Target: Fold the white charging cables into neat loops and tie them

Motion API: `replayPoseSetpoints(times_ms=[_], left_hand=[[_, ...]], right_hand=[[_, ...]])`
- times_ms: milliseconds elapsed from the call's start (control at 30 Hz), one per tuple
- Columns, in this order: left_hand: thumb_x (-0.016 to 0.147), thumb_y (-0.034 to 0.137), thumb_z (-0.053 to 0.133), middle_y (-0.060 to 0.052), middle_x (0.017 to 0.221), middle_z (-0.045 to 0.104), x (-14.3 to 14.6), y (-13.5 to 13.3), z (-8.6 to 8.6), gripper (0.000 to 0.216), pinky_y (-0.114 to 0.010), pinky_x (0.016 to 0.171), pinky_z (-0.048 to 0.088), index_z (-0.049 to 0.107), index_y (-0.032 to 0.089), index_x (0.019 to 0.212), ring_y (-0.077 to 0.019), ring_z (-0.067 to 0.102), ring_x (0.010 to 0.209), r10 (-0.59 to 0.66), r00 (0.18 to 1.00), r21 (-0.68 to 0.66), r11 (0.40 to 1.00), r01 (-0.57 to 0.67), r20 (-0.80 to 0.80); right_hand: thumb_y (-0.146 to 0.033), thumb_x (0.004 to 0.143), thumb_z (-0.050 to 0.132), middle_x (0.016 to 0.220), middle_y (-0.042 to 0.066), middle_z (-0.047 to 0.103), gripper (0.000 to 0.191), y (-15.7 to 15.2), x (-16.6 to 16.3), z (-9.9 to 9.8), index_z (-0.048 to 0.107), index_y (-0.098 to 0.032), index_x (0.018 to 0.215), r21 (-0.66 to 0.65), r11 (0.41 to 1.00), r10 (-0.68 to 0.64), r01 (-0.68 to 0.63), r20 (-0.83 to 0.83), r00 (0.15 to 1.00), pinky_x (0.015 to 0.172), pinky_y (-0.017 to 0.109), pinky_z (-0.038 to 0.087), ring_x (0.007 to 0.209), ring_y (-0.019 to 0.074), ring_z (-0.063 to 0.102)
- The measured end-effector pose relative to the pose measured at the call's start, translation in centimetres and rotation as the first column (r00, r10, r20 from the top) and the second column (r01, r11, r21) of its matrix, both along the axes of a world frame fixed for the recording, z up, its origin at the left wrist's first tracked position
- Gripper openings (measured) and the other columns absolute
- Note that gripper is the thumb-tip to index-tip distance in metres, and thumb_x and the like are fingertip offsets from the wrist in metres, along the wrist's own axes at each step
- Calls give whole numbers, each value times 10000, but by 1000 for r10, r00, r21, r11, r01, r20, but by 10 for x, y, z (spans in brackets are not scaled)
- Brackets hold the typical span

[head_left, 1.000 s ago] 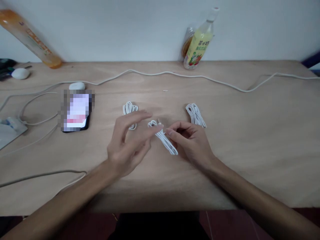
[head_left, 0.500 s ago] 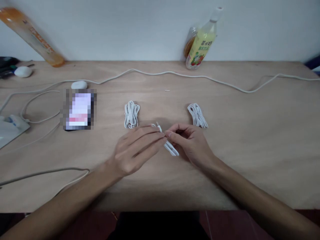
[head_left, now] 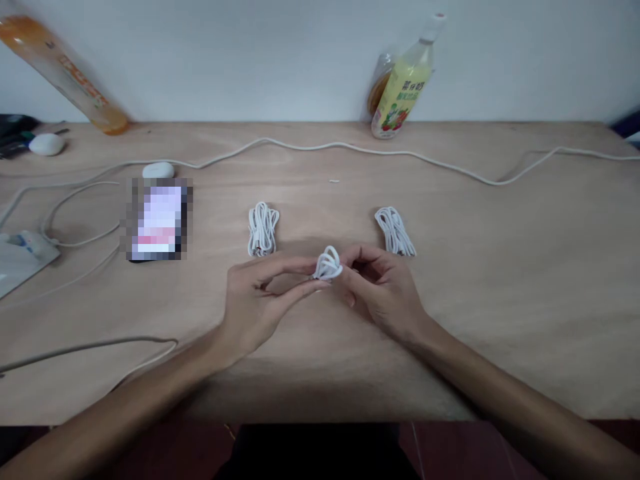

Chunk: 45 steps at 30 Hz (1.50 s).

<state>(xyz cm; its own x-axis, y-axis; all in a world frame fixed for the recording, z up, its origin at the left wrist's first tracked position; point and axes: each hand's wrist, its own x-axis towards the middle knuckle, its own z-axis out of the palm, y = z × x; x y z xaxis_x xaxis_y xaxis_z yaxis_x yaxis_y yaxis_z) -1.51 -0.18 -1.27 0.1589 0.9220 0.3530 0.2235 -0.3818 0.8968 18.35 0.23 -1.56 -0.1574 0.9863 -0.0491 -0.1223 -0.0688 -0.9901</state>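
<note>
A small folded bundle of white cable (head_left: pixel 329 264) is held up on end between my hands, its loops facing me. My left hand (head_left: pixel 265 293) pinches it from the left, thumb below and fingers above. From the right, the thumb and fingertips of my right hand (head_left: pixel 383 283) are closed against the bundle's side. Beyond my left hand lies a coiled white cable (head_left: pixel 263 229), and a second coiled white cable (head_left: pixel 395 231) lies just beyond my right hand. The bundle's far end is hidden.
A blurred-out phone (head_left: pixel 160 220) lies at left beside a white earbud case (head_left: pixel 159 171). One long white cord (head_left: pixel 340 145) crosses the back of the wooden table (head_left: pixel 500 287). A yellow-labelled bottle (head_left: pixel 403 93) and an orange-tinted bottle (head_left: pixel 65 73) lean against the wall.
My left hand has rolled over, from back upward to thumb side upward. The cable bundle has turned, so its looped end now points toward me. My right hand has barely moved.
</note>
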Motion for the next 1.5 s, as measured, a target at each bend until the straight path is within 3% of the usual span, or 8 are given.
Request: replayPoseSetpoints(times_ms=[133,267,333,567,733,1000,1333,1500], left_hand=[[811,304,978,-38,968,886,3,3,1,363,-408,898,722,846,218,1138,-254,859,906,7,978,-279,959,52,207],[811,232,963,-4,940,852,2,6,3,675,-337,850,713,719,245,1440,-194,838,840,-40,952,-324,935,143,305],[815,221,958,7,933,839,2,7,3,741,-321,846,704,677,260,1499,-175,825,817,-43,949,-328,933,150,313],[781,246,976,-62,1023,883,3,8,5,571,-415,948,709,746,169,1298,-264,863,974,0,946,-407,903,139,324],[760,291,995,-63,1035,893,4,9,6,546,-464,981,708,748,181,1235,-293,870,993,-10,934,-434,884,174,356],[766,232,981,-58,1022,895,5,4,8,529,-466,963,715,758,177,1242,-295,872,981,-10,929,-464,864,194,370],[692,165,1025,-29,947,890,6,3,6,486,-392,872,737,795,187,1120,-260,875,904,-26,903,-448,861,238,429],[726,181,999,-32,946,883,5,5,5,449,-449,895,736,791,189,1124,-266,869,892,-42,911,-452,858,243,410]], right_hand=[[-429,873,850,634,-32,612,274,1,0,3,726,-212,762,-23,1000,7,-6,15,1000,481,253,392,520,104,471],[-495,891,840,597,-38,581,336,1,0,2,729,-209,753,-32,999,17,-18,-15,1000,494,256,395,524,108,465],[-505,920,812,624,-26,601,346,1,0,1,743,-206,762,-23,1000,11,-12,-36,999,503,259,401,541,112,485],[-497,915,843,659,-23,639,313,3,2,-6,769,-204,834,-50,998,35,-41,-124,992,494,239,401,551,107,505],[-530,884,878,650,-40,625,355,5,3,-9,749,-206,816,-96,990,86,-103,-171,981,465,226,385,524,91,494],[-571,820,921,653,-52,607,426,6,2,0,691,-217,763,-71,989,117,-128,-135,984,456,226,395,509,84,471],[-436,778,964,683,-49,606,358,6,4,9,679,-220,755,-91,976,187,-197,-109,976,484,221,437,553,93,489],[-502,766,971,675,-52,604,403,6,5,9,679,-225,754,-119,970,199,-213,-122,972,467,221,424,530,91,478]])
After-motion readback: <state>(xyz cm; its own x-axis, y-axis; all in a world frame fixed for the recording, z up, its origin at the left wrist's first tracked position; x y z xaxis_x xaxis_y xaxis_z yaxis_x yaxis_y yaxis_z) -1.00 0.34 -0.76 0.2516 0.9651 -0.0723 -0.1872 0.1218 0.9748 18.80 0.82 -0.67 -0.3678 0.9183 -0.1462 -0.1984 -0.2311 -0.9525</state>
